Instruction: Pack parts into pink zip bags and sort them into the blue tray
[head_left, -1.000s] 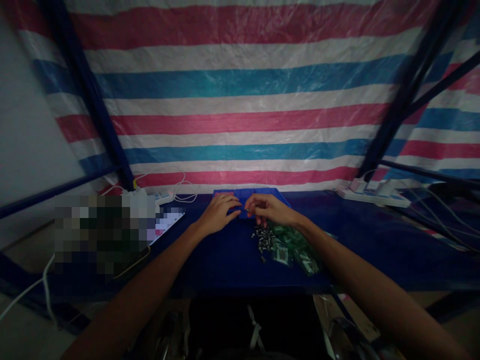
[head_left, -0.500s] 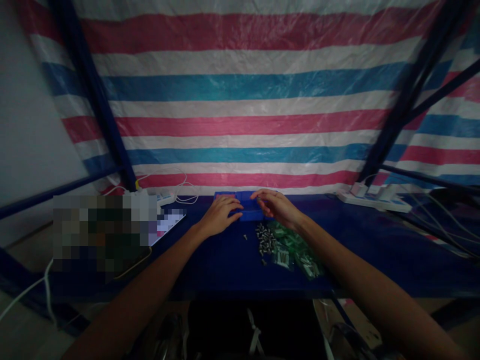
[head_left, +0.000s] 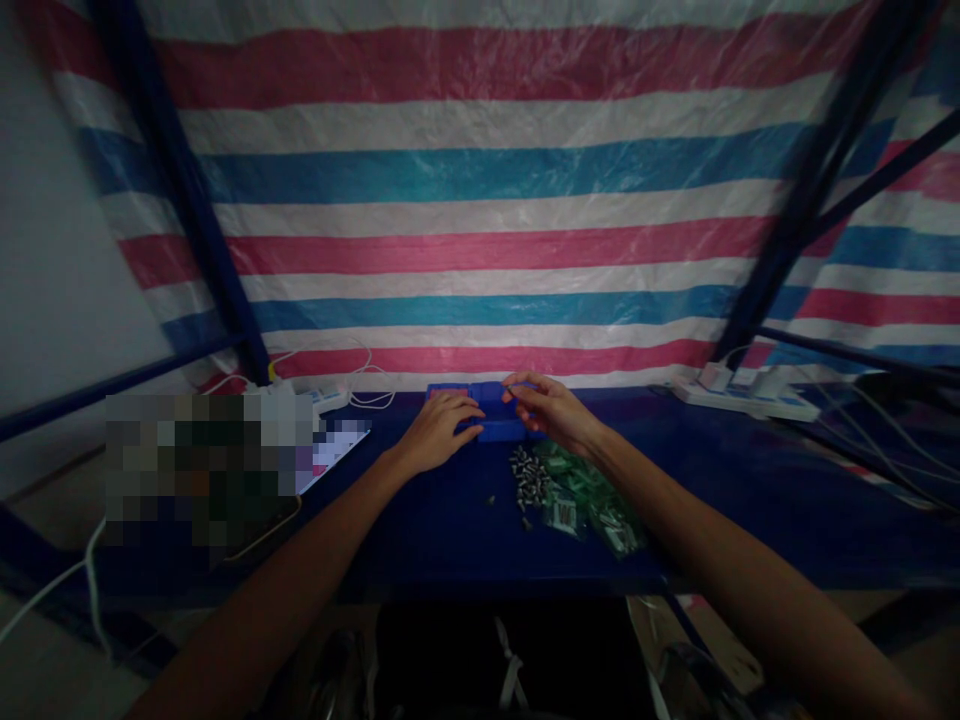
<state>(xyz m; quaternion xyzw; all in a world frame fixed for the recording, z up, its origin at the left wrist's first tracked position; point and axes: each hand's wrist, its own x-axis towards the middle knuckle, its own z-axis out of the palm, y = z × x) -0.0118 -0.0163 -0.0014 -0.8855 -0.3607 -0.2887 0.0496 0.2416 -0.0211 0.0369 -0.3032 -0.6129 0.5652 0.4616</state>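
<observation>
My left hand (head_left: pixel 444 430) lies over the left side of a blue plastic bin (head_left: pixel 496 432), fingers stretched out and slightly spread, holding nothing. My right hand (head_left: pixel 551 405) hovers at the bin's right side, fingertips drawn together in a pinch; whatever they hold is too small and dim to make out. In front of the bin lies a pile of metal screws (head_left: pixel 529 478). One loose screw (head_left: pixel 491 499) sits apart, to the left. Green-tinted plastic bags (head_left: pixel 616 528) of small metal parts lie beside the pile, below my right wrist.
Reddish contents show in a blue bin (head_left: pixel 450 390) behind my left hand. A lit phone (head_left: pixel 337 455) lies on the left beside a blurred-out patch. Power strips with cables stand at the back left (head_left: pixel 330 400) and back right (head_left: pixel 750 398). A striped sheet (head_left: pixel 480 250) hangs behind.
My right hand's fingers have shifted slightly above the bin, and the small metallic bit seen at its fingertips is harder to make out. My left hand stays in place.
</observation>
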